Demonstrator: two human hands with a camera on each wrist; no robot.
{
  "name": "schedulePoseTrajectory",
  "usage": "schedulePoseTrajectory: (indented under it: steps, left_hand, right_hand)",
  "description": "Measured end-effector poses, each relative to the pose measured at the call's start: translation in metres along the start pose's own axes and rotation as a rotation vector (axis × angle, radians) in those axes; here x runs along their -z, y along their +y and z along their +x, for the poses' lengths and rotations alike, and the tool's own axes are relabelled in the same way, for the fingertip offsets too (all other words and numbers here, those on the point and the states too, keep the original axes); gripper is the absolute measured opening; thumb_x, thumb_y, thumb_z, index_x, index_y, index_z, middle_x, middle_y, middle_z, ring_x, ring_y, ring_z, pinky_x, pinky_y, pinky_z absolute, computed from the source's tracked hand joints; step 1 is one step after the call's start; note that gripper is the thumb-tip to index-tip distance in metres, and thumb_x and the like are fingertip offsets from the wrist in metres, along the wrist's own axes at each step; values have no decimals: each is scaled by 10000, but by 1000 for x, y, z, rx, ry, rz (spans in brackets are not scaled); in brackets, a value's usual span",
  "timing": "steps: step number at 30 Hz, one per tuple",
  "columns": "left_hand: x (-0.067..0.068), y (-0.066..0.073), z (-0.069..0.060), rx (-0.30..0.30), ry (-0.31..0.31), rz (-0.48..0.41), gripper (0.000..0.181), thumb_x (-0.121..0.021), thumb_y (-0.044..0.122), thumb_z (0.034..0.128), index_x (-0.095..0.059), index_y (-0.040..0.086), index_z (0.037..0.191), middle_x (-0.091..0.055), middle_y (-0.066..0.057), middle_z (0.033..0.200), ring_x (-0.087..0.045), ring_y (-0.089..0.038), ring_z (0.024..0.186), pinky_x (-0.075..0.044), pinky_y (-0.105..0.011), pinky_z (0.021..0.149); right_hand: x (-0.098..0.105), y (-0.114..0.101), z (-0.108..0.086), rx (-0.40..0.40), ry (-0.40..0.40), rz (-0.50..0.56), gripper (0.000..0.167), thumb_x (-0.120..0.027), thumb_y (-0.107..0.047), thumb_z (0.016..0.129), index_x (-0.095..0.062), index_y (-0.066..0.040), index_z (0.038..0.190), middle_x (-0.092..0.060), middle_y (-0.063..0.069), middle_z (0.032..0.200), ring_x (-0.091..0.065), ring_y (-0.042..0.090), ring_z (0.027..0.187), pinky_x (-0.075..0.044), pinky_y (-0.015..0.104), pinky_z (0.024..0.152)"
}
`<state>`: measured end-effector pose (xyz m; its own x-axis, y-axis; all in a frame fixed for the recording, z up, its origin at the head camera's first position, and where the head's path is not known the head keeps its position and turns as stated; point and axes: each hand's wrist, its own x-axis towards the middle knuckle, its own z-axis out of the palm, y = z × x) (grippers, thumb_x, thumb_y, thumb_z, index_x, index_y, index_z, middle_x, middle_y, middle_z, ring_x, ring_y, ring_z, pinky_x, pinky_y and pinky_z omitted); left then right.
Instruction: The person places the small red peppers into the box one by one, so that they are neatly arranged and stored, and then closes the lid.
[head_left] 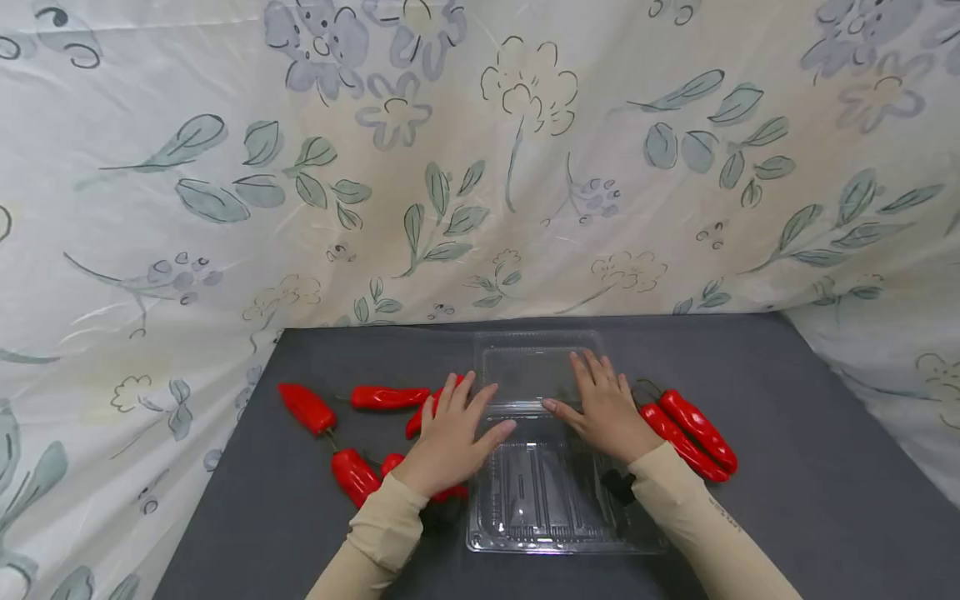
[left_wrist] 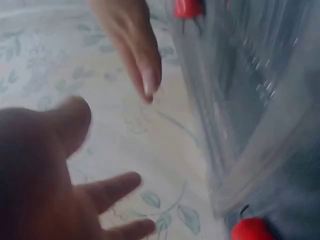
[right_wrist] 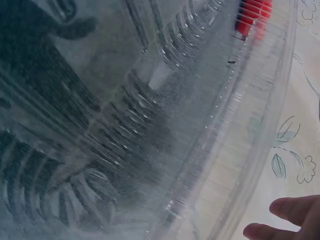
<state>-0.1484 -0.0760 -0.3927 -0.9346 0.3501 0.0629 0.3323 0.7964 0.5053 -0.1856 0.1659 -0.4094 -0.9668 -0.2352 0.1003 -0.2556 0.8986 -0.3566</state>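
A clear plastic clamshell container (head_left: 540, 546) lies open on the dark table, its ribbed base towards me and its lid (head_left: 517, 367) folded back. My left hand (head_left: 453, 437) is over the container's left edge, fingers spread, holding nothing. Over the right part near the hinge is my right hand (head_left: 606, 417), also with spread fingers and nothing held. Whether either hand touches the plastic I cannot tell. The left wrist view shows the left hand (left_wrist: 55, 165) blurred, with the right hand (left_wrist: 132, 50) opposite. Only fingertips of the right hand (right_wrist: 287, 217) enter the right wrist view.
Several red peppers (head_left: 306, 408) lie left of the container, some partly hidden by the left hand and arm. Two more red peppers (head_left: 699, 429) lie side by side at the right. A floral cloth (head_left: 480, 208) hangs behind the dark tabletop (head_left: 817, 467).
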Motion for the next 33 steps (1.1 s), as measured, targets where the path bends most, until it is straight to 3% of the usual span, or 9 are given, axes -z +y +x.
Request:
schedulePoseTrajectory:
  steps: [4,6,12,16,22,33]
  left_hand:
    - [-13,3,-21,-79,17,-16,778,-494,665,865,-359,205,1479,-271,-138,1547,-158,-388,1438,-213,-671,1070]
    - [-21,6,-32,-91,16,-24,805,-507,686,844,-362,208,1475,-298,-134,1533,-196,-392,1424,-231,-678,1052]
    - [-41,5,-63,-12,46,-48,807,-620,642,793,-423,184,1427,-371,-138,1468,-266,-400,1374,-204,-697,1028]
    - [-51,1,-77,0,42,-78,849,-630,642,787,-371,193,1460,-311,-133,1499,-250,-409,1382,-280,-668,1031]
    - [-59,1,-88,17,2,-135,865,-626,639,793,-318,225,1487,-165,-110,1566,-193,-406,1408,-399,-627,973]
    - [-59,-1,-90,8,28,-142,713,-593,558,876,-414,175,1450,-277,-126,1529,-207,-371,1420,-381,-630,990]
  right_hand:
    - [1,1,0,-9,-3,14,914,-559,-549,901,-188,31,1502,-179,280,1545,-131,504,1409,-160,670,1086]
    - [3,3,-2,-16,3,23,920,-565,-547,899,-184,36,1501,-188,275,1544,-157,500,1405,-182,662,1085]
    - [9,6,-7,-41,21,90,924,-577,-527,904,-143,18,1512,-204,261,1536,-375,475,1318,-417,592,967]
    - [19,9,-13,-80,11,149,912,-568,-516,915,-121,4,1518,-193,249,1536,-386,471,1310,-415,586,972]
    - [40,18,-31,-127,22,165,930,-562,-552,901,-139,7,1512,-220,261,1515,-352,472,1328,-370,612,1000]
    - [80,29,-78,-178,70,204,889,-508,-556,927,-119,-24,1523,-239,296,1479,-398,499,1242,-407,661,914]
